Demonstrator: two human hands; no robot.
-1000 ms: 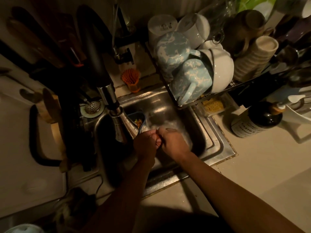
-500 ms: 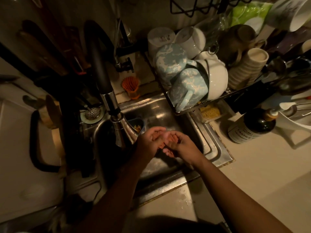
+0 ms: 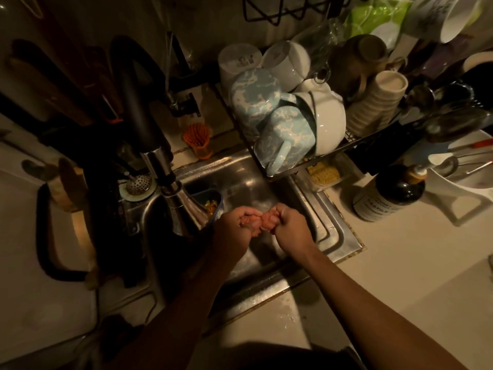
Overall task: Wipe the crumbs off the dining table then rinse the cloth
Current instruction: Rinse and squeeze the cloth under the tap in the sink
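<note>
While both hands, left hand and right hand, are clenching fingers around the cloth over the sink, wringing may be splashing the near worktop.

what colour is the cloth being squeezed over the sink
Pinkish orange. The cloth shows bunched between the left hand and right hand in the head view.

left hand fisted | right hand fisted — knuckles nearly touching
</note>
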